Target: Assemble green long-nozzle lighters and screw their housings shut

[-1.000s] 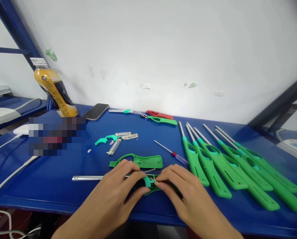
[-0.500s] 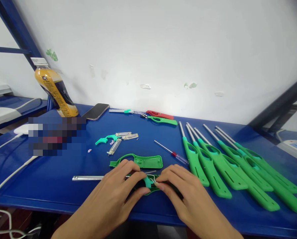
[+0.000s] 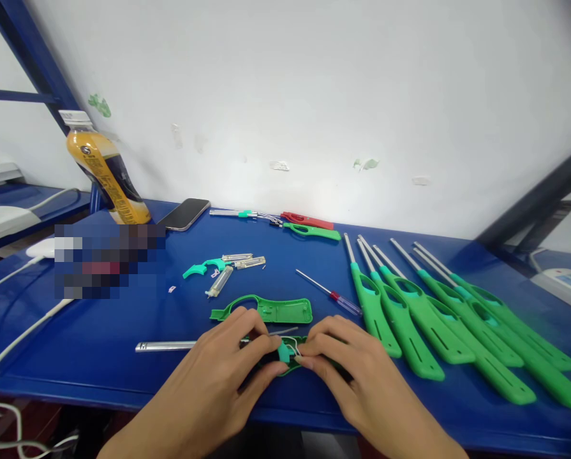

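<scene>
The upper frame is filled by a white wall, and below it the blue surface is spread. Across the right of the frame, a row of green lighters is laid out, the casings apparently whole. At lower centre the left hand and right hand are brought close together. At the left, a yellow bottle is set down. Under the hands, at lower centre, the opened lighter is placed, its metal tube pointed left; its loose half-shell is laid just above, hollow side up. The opening is thus judged done, and the halves are unjoined; whether inner parts are being fitted or removed cannot be told. By the wall, red and green lighter pieces are laid. Right of centre, a screwdriver is touched by neither hand. Left of centre, clear tanks and loose teal parts are scattered, outside any casing. In the left grip, nearly closed, a teal piece is pinched; in the right grip, thumb and forefinger together, a white wire appears pinched.
</scene>
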`<action>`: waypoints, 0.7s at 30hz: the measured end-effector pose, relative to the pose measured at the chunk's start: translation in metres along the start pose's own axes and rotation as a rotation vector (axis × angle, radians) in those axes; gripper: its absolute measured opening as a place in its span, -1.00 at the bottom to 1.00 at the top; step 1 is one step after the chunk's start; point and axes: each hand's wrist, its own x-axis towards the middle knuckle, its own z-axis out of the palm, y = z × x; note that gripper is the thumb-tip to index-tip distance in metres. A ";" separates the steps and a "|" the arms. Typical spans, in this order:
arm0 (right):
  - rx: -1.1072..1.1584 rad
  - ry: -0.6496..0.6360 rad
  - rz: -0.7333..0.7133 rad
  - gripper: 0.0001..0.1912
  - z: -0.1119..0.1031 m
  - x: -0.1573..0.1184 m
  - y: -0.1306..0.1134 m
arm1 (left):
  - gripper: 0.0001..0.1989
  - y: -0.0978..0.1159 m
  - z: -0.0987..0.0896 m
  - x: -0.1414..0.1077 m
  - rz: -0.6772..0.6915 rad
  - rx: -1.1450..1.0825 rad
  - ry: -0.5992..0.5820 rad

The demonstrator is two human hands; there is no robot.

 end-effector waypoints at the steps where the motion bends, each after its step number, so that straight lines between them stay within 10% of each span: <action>1: -0.004 -0.001 0.000 -0.78 0.000 0.000 0.000 | -0.93 0.000 0.000 0.000 -0.004 0.002 -0.003; 21: -0.007 0.037 -0.019 -0.81 0.001 -0.001 0.000 | -0.79 -0.016 -0.026 -0.006 -0.085 0.178 -0.012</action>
